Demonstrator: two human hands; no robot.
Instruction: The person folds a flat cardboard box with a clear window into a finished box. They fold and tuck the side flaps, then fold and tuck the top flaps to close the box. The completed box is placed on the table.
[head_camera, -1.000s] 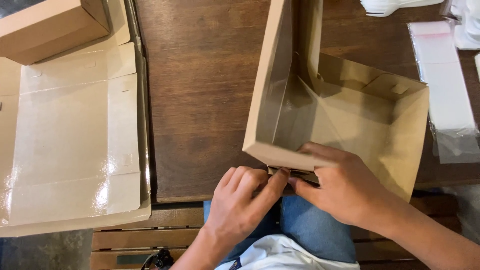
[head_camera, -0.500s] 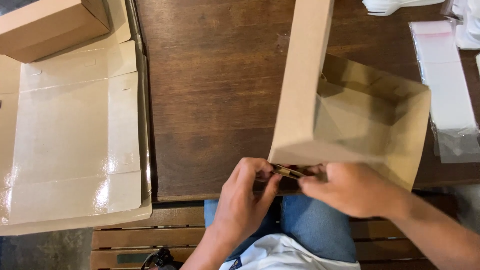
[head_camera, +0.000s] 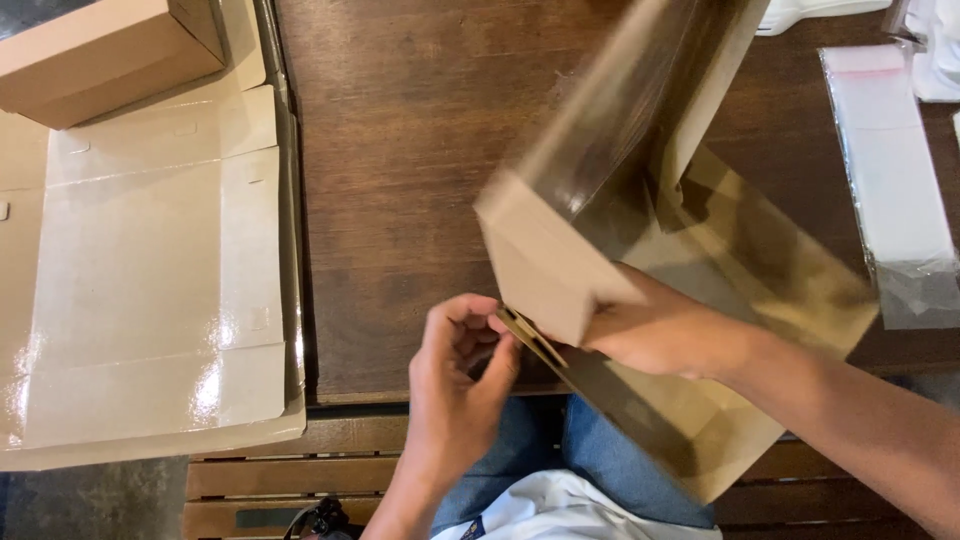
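Note:
A partly folded brown cardboard box (head_camera: 560, 250) is tilted up over the near edge of the dark wooden table (head_camera: 400, 150); it looks blurred from motion. My right hand (head_camera: 660, 330) grips the box from inside near its front corner. My left hand (head_camera: 460, 390) pinches a thin flap at the box's lower front edge between thumb and fingers. Part of the box hangs past the table edge above my lap.
A stack of flat, unfolded cardboard sheets (head_camera: 140, 280) lies at the left, with a closed brown box (head_camera: 100, 55) on its far corner. Clear plastic bags (head_camera: 900, 190) lie at the right edge. A wooden bench (head_camera: 260, 480) shows below.
The box has swung and tilted leftward, its side wall now facing me. My right hand moved inside it; my left hand shifted to the lower flap.

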